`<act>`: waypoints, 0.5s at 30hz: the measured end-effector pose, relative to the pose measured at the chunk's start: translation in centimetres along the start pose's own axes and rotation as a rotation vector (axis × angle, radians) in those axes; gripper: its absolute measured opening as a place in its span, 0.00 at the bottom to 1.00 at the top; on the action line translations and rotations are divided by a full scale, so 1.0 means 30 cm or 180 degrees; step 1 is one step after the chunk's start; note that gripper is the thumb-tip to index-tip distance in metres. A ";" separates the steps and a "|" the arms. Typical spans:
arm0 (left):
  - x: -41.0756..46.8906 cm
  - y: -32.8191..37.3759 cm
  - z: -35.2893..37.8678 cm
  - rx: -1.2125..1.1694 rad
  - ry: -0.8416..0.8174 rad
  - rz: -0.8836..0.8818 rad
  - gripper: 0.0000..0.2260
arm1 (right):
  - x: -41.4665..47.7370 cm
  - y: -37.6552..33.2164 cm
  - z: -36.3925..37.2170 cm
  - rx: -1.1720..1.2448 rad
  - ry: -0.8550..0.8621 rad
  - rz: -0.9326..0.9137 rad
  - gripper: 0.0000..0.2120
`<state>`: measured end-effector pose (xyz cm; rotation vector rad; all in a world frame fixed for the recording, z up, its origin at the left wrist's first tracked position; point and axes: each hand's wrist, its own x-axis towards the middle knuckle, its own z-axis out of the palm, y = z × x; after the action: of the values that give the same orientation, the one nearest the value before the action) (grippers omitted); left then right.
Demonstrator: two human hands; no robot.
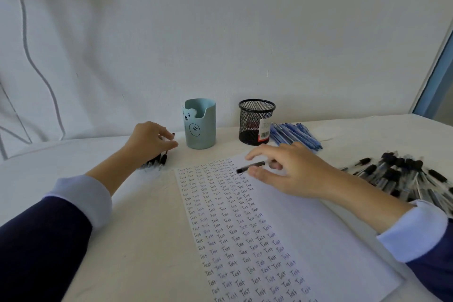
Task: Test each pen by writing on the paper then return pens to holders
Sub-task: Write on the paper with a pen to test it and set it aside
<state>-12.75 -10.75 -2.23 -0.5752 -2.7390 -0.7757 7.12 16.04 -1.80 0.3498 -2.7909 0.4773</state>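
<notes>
A white paper point(306, 228) covered with rows of handwritten "Test" lies in front of me. Across its top edge lies a black pen point(250, 167). My right hand point(294, 171) hovers over it with index finger and thumb spread on either side, not clearly gripping it. My left hand point(149, 140) is curled over a small bunch of black pens point(158, 162) on the table, left of the light-blue bear holder point(199, 127). One pen end pokes out between its fingers. The black mesh holder point(256, 120) stands to the right of the blue one.
A heap of blue pens point(296, 135) lies right of the mesh holder. A large pile of black pens point(404, 176) sits at the table's right side, behind my right forearm. A white wall stands close behind the holders.
</notes>
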 end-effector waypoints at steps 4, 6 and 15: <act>0.007 -0.042 0.013 0.0345 0.0107 0.0141 0.09 | 0.005 -0.025 -0.017 0.0810 0.0016 0.0432 0.26; 0.006 -0.056 0.015 0.0430 0.0206 0.0231 0.07 | 0.004 -0.021 -0.011 0.1171 0.0168 0.0437 0.24; 0.003 -0.051 0.030 0.0727 0.0137 0.0046 0.13 | 0.033 -0.016 -0.029 0.2340 0.0648 0.0235 0.19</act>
<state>-13.58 -11.41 -3.65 -0.5220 -2.7294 -0.4571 6.53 15.74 -0.56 0.3190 -2.3414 1.4635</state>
